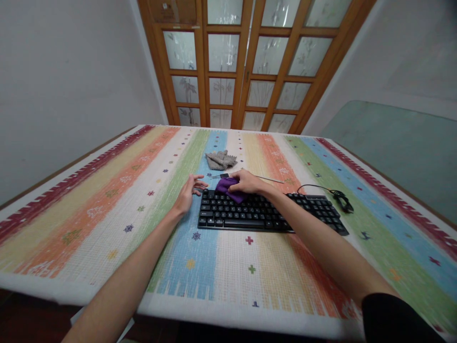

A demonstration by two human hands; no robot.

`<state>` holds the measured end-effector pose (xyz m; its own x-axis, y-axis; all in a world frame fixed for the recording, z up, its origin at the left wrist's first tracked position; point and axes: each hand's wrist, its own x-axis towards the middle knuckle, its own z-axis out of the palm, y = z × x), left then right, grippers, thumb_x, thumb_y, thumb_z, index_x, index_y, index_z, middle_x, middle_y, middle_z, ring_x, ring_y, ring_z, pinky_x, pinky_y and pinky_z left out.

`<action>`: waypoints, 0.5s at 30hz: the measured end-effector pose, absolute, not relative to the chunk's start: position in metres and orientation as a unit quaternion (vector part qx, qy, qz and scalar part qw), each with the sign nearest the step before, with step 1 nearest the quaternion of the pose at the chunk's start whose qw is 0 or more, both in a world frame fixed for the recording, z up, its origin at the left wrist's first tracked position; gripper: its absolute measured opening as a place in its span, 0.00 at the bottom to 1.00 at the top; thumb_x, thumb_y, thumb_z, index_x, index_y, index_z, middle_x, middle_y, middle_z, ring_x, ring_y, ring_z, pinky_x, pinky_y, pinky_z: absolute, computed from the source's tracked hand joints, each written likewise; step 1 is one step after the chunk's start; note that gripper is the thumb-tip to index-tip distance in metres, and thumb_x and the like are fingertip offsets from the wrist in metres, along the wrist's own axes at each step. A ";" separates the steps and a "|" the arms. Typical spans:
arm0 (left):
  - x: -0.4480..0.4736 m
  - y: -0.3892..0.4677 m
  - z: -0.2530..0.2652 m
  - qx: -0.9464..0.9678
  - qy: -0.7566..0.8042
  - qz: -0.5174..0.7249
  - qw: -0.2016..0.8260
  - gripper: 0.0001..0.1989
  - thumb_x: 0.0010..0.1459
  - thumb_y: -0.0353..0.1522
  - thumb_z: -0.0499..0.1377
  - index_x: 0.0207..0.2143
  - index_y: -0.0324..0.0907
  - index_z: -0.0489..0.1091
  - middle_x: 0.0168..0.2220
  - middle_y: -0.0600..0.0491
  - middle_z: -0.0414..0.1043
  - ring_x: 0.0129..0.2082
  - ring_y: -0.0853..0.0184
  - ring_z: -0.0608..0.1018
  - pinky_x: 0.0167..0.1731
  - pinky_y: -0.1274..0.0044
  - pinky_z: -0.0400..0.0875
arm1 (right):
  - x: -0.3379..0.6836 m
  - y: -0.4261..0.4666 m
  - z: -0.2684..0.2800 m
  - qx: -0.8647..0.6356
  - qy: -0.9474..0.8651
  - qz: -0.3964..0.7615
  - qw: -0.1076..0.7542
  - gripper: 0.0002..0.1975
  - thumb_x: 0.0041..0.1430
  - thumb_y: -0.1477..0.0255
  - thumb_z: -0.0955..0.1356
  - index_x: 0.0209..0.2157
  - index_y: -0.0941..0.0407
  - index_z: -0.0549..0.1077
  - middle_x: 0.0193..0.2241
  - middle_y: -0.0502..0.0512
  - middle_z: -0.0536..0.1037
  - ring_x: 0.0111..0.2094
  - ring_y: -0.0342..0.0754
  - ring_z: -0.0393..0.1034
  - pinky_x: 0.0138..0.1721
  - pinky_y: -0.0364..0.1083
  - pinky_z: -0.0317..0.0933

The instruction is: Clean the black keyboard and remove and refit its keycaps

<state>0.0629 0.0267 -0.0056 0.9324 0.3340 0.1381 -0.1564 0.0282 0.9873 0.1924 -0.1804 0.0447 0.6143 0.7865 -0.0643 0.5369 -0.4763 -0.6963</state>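
Observation:
A black keyboard (246, 223) lies flat on the table, its keys facing up. My right hand (247, 182) grips a purple cloth (230, 190) and presses it against the upper left keys. Beside the keyboard's top left corner is my left hand (189, 191), fingers apart and holding nothing. Whether its fingertips touch the keyboard's edge I cannot tell. My right forearm passes over the right half of the keyboard and hides some keys.
Behind the keyboard lie a crumpled grey cloth (221, 160), a thin rod (270, 179) and a small black object (224, 176). A coiled cable (342, 200) rests at the right. The striped tablecloth (150, 238) covers the table; glass-paned doors (223, 52) stand beyond.

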 end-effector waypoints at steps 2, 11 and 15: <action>0.063 0.027 -0.006 0.676 0.064 0.171 0.714 0.32 0.65 0.57 0.47 0.44 0.40 0.73 0.34 0.47 0.78 0.35 0.63 0.78 0.31 0.75 0.68 | 0.193 -0.179 0.043 -0.844 -0.381 0.179 0.333 0.06 0.45 0.71 0.71 0.27 0.58 0.73 0.22 0.46 0.71 0.26 0.43 0.63 0.28 0.42 0.55; 0.065 0.029 -0.010 0.679 0.056 0.172 0.711 0.32 0.66 0.57 0.47 0.45 0.40 0.73 0.35 0.46 0.79 0.36 0.63 0.78 0.31 0.75 0.68 | 0.187 -0.193 0.065 -0.828 -0.316 0.207 0.415 0.09 0.46 0.72 0.70 0.32 0.60 0.76 0.26 0.50 0.76 0.29 0.44 0.67 0.30 0.42 0.58; 0.065 0.030 -0.010 0.682 0.052 0.172 0.708 0.32 0.65 0.57 0.48 0.44 0.40 0.73 0.36 0.46 0.79 0.36 0.63 0.78 0.32 0.75 0.68 | 0.188 -0.200 0.063 -0.816 -0.353 0.259 0.376 0.09 0.44 0.70 0.72 0.30 0.59 0.75 0.26 0.49 0.75 0.28 0.44 0.66 0.30 0.43 0.58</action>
